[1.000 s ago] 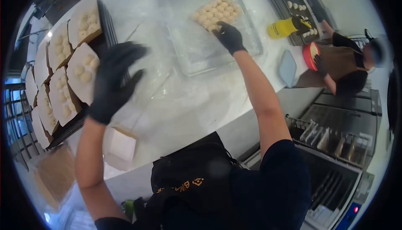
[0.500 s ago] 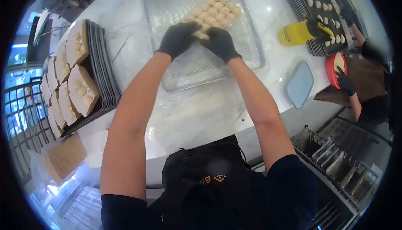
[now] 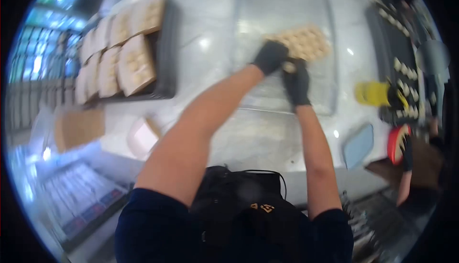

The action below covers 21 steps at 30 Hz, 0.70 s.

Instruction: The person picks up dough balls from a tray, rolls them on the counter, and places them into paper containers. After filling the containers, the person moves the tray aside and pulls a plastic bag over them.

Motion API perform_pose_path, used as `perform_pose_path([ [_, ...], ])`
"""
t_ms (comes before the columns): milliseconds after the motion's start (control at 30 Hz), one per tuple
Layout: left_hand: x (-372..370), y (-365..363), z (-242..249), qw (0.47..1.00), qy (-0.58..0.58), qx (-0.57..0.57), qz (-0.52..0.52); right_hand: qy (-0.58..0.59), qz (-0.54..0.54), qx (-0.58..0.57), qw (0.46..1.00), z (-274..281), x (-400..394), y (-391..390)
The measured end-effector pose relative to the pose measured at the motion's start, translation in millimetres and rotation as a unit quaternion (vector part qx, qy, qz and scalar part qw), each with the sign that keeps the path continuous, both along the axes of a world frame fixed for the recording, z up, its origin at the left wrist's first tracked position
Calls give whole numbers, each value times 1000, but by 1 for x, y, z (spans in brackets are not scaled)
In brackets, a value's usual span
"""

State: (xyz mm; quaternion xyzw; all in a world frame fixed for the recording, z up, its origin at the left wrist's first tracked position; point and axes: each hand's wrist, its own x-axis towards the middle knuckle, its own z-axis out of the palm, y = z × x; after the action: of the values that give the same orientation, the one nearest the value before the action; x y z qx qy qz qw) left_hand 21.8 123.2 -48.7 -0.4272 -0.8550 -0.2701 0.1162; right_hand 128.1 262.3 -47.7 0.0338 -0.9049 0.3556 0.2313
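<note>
A block of several round beige dough balls [image 3: 308, 45] lies packed together in a clear plastic tray [image 3: 287, 109]. My left hand [image 3: 271, 57], in a black glove, is at the block's near left corner; its fingers are bent and too blurred to read. Just to its right, my right hand [image 3: 297, 83], also gloved in black, has its fingers closed on a single dough ball [image 3: 289, 67]. That ball shows between the two hands, apart from the block.
Left, open cartons [image 3: 136, 64] of dough balls stand on dark stacked trays [image 3: 165, 78]. A white paper box [image 3: 143, 136] is at the table edge. Right are a yellow bottle [image 3: 372, 93], a blue lid [image 3: 358, 145], a black tray [image 3: 389, 43], and a co-worker's gloved hand [image 3: 406, 153] at a red bowl [image 3: 394, 145].
The view has swung, so the table things appear farther right and lower. My hands have drawn apart slightly, the right one now lower than the left with a dough ball at its fingertips.
</note>
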Motion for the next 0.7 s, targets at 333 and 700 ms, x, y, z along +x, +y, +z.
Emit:
perform_pose_path([
  [333, 7, -25, 23, 999, 21, 33, -12, -58, -79, -4, 995, 13, -18, -12],
  [700, 61, -56, 31, 951, -64, 291, 84, -40, -99, 72, 992, -11, -40, 8],
])
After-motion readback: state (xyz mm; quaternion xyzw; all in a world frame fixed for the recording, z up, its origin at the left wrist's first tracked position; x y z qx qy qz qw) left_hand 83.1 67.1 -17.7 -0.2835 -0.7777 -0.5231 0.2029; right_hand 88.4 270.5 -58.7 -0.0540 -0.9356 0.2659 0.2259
